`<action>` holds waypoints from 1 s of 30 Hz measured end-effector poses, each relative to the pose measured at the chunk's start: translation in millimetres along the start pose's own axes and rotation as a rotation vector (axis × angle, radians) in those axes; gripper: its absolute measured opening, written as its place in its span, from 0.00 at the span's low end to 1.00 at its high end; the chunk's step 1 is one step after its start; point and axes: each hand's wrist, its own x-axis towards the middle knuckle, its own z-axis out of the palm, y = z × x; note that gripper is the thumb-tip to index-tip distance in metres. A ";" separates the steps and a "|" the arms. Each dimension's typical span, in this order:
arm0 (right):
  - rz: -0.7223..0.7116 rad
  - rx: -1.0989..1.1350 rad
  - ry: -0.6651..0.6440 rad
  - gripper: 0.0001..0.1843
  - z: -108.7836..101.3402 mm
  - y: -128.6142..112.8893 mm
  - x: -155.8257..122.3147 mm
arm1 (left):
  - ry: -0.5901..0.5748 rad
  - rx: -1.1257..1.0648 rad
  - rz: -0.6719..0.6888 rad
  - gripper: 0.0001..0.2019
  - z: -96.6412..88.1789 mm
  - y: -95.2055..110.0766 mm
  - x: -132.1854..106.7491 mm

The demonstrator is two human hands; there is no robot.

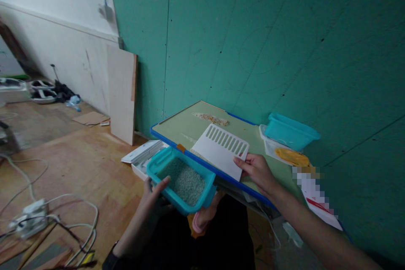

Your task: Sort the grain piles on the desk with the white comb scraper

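Observation:
My left hand (155, 194) is closed on the near left wall of a turquoise plastic tub (182, 206), its thumb over the rim. Pale grey-green granules (188, 183) lie in the tub, which sits just below the table's front edge. My right hand (256, 171) grips the right edge of a flat white plastic scraper (218, 154) with a row of slots, the thumb on top. The scraper rests tilted on the pale green tabletop (177, 124), reaching over its blue edge. Behind it, a streak of tan and whitish granules (211, 119) lies on the tabletop.
At the table's right stand another turquoise tub (291, 130), a clear container and something yellow (292, 157). An open white box (144, 158) is left of my tub. White cables (91, 219) trail over the floor; a board (122, 93) leans against the wall.

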 end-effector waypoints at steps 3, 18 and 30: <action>0.042 0.038 -0.054 0.37 5.8 -2.6 6.5 | -0.008 -0.004 0.001 0.41 -2.7 -0.3 0.9; 0.117 0.142 0.091 0.18 -10.8 -16.3 43.6 | -0.040 0.003 0.024 0.40 -11.3 14.9 -2.6; 0.259 0.096 -0.042 0.13 8.5 -12.8 42.8 | -0.124 0.009 0.045 0.38 -18.2 33.0 -14.3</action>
